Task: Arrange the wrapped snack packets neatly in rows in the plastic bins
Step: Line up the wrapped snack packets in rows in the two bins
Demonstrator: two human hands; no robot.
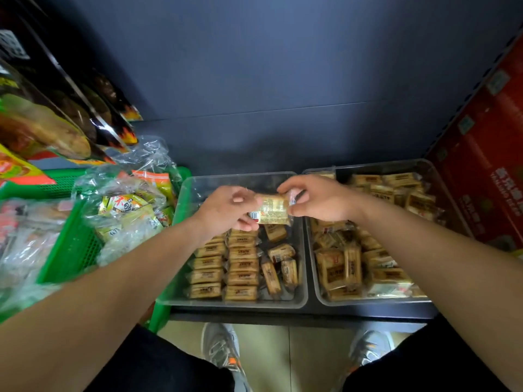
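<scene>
Hands meet over the far half of the left clear plastic bin (235, 304), sharing one wrapped snack packet (273, 212) between them. The left hand (223, 210) pinches the packet's left end, its fingers (240, 198) curled over the top and the thumb underneath. The right hand (322, 200) pinches the crinkled right end of the wrapper with curled fingers (285, 188). The packet hangs roughly level in the air, barcode side up, clear of the packets below.

In the near half of the left bin, two tidy columns of packets (226, 267) lie flat, side by side along the left and middle. To their right, several loose packets (278, 264) lie at odd angles. The right clear plastic bin (368, 302) stands just beside the left one and holds a jumbled heap of packets (368, 250) with no rows.

Both bins sit on a dark shelf (283, 314) in front of a dark blue back panel (283, 80). Left of them, a green plastic basket (70, 256) carries clear bags of other snacks (127, 210). A red carton (481, 165) stands against the right bin's far side. Below the shelf edge, grey sneakers (220, 352) stand on a pale tiled floor (283, 363).
</scene>
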